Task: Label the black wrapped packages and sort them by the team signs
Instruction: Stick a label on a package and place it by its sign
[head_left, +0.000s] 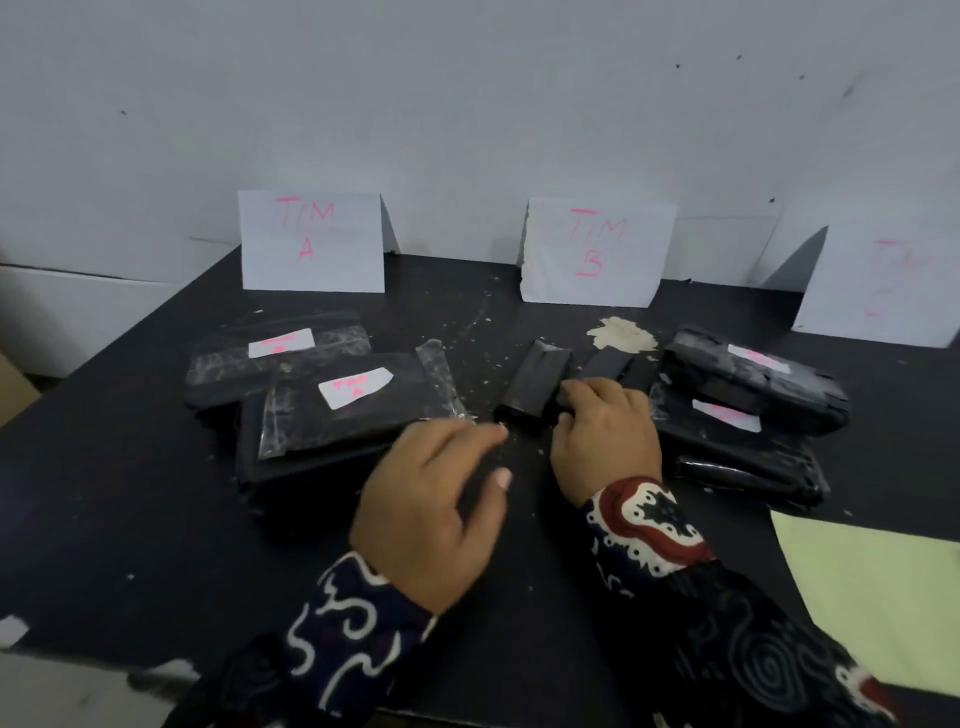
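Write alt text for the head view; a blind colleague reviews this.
The right hand grips a small black package mid-table, the left hand hovering beside, between labelled stacks before the TIM A sign and TIM B sign.

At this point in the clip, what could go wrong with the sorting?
1. The small unlabelled packages under the right hand sit between the TIM A sign and TIM B sign, so they could be mis-sorted.
2. The third sign is too faint to read.
3. Crumbs on the table may weaken label adhesion.

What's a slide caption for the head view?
Right hand touches small unlabelled black packages between labelled piles, before TIM A and TIM B signs.
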